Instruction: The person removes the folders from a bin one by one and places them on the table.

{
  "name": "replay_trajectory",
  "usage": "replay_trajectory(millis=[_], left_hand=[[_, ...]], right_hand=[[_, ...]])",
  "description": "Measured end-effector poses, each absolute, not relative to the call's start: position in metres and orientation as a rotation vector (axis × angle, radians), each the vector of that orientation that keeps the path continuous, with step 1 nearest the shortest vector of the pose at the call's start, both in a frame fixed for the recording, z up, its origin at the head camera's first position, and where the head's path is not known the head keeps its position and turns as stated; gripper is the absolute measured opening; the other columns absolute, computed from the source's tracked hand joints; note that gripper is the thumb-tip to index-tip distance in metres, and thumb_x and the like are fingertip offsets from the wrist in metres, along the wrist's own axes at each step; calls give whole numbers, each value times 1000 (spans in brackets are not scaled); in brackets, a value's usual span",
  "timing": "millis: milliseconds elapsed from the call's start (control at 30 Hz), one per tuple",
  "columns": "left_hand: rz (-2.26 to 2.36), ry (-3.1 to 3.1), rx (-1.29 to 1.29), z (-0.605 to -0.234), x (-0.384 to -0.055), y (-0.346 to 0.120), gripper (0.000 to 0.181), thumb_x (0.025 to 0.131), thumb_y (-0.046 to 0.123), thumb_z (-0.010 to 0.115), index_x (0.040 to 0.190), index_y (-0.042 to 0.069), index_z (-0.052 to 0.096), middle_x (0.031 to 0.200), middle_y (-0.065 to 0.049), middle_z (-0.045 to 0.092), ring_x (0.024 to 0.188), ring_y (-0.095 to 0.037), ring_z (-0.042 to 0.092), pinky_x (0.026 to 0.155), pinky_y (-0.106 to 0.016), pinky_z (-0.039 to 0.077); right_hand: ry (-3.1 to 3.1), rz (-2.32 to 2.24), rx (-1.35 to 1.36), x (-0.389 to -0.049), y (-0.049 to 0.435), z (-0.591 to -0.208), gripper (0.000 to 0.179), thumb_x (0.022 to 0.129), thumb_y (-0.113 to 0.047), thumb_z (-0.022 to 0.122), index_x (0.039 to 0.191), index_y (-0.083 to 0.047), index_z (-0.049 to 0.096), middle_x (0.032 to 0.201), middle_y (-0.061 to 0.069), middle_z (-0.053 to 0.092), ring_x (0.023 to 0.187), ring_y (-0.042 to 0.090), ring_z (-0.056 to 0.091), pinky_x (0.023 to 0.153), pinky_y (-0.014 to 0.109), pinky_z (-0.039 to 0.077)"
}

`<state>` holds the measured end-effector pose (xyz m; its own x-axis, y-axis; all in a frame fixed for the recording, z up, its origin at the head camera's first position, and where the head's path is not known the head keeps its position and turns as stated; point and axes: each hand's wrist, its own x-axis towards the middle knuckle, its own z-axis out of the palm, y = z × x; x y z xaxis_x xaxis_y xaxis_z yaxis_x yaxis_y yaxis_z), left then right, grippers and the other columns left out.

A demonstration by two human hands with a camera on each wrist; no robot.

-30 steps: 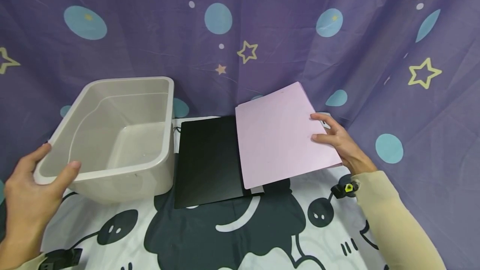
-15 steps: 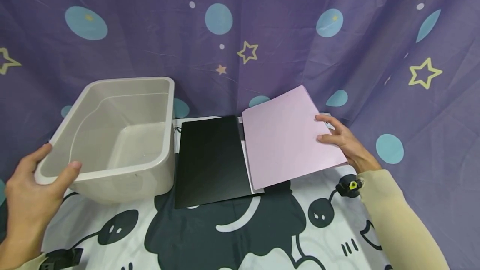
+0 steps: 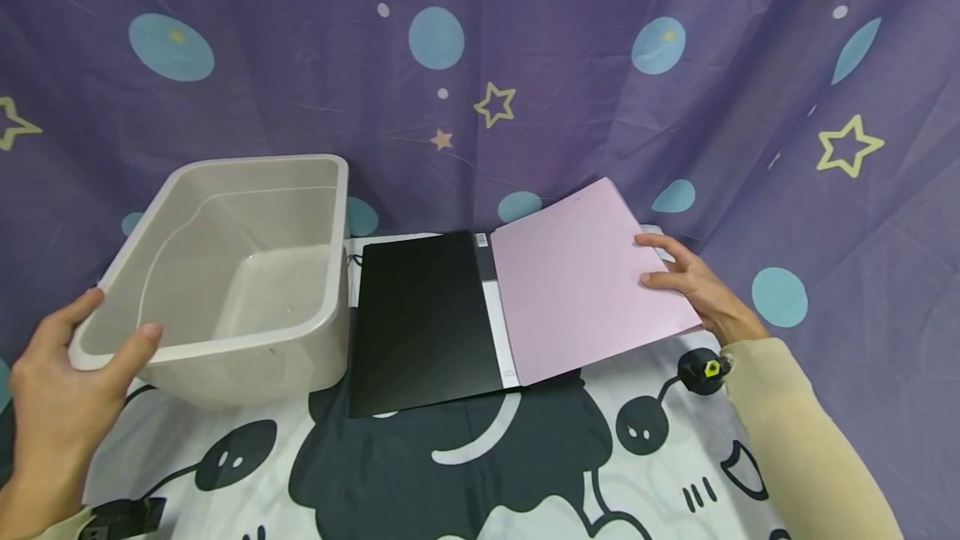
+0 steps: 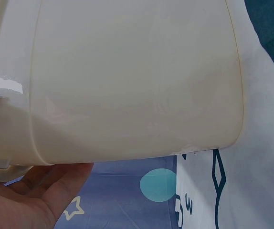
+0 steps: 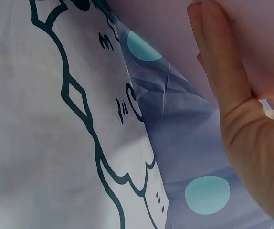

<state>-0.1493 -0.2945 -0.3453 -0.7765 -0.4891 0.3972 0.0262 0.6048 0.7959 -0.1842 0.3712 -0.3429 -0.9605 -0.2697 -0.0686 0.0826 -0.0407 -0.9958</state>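
Observation:
My left hand (image 3: 63,382) grips the near-left corner of a light-grey plastic bin (image 3: 247,373), thumb over the rim; in the left wrist view the fingers reach under its edge. My right hand (image 3: 701,290) pinches the right edge of a pink folder (image 3: 577,294), thumb on its upper face. In the right wrist view, several fingers lie along the folder's underside (image 5: 266,43). The pink folder is tilted, its right side raised. Its left edge lies close over a black folder (image 3: 427,323), whose white strip (image 3: 498,336) and small label show beside it.
The bin stands to the left of the black folder, with nothing seen inside. A white cloth with dark cartoon prints (image 3: 450,473) covers the table. Behind it hangs a purple curtain (image 3: 570,123) with stars and blue spots.
My right hand has moved the pink folder to the right and slightly down, uncovering the black folder's white strip and label. My left hand and the bin stay where they were.

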Motion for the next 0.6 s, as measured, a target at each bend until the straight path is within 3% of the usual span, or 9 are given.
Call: replay_trajectory(millis=[367, 600], left_hand=[[-1071, -2244, 364, -347, -150, -294, 69, 76, 20, 79, 139, 29, 51, 138, -10, 52, 91, 12, 42, 75, -8, 30], [-1054, -2239, 360, -344, -150, -291, 69, 76, 19, 78, 140, 23, 51, 138, -11, 52, 94, 12, 43, 78, -8, 32]], right_hand=[[2059, -2067, -190, -187, 375, -342, 64, 93, 2, 55, 148, -18, 29, 104, 8, 66, 79, 28, 69, 61, 43, 56], [2096, -2042, -163, -189, 379, -344, 62, 93, 1, 55, 147, -19, 31, 103, 7, 66, 79, 27, 69, 61, 43, 56]])
